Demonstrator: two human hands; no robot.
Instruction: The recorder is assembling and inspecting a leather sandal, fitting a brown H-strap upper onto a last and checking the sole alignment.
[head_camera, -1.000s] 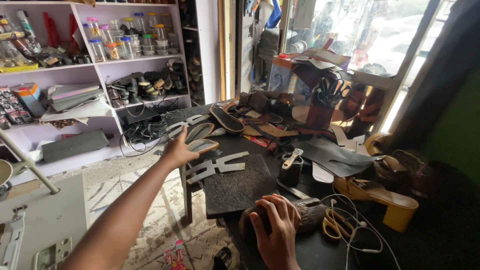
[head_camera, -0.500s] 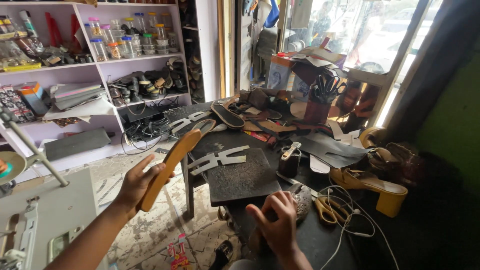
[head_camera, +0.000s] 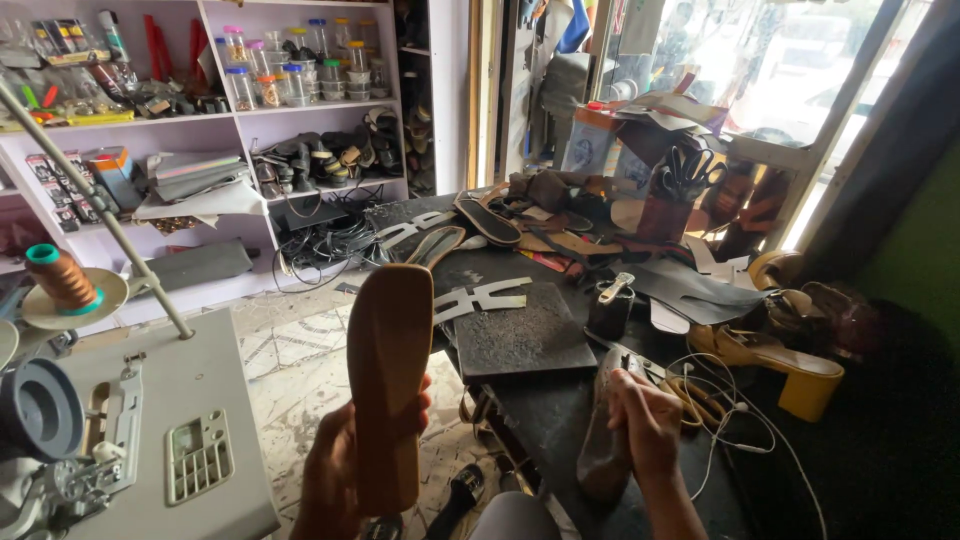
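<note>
My left hand (head_camera: 340, 470) grips a tan brown shoe sole (head_camera: 388, 370) near its lower end and holds it upright in front of me. My right hand (head_camera: 645, 420) rests at the near edge of the dark worktable (head_camera: 560, 420), closed around the top of a dark, elongated object (head_camera: 605, 440) that stands against the table edge; what it is I cannot tell. A square black slab (head_camera: 520, 335) lies on the table just beyond, with pale cut strap pieces (head_camera: 480, 298) beside it.
A grey sewing machine (head_camera: 150, 430) with a thread spool (head_camera: 58, 278) stands at the left. Shelves (head_camera: 200, 110) hold jars, tools and shoes. The table carries soles, leather pieces, a scissors holder (head_camera: 680, 190), a tan heeled sandal (head_camera: 770, 360) and white cables (head_camera: 720, 420).
My left hand reached to the table, picked up the tan sole and brought it close, now held upright. My right hand stayed at the table edge.
</note>
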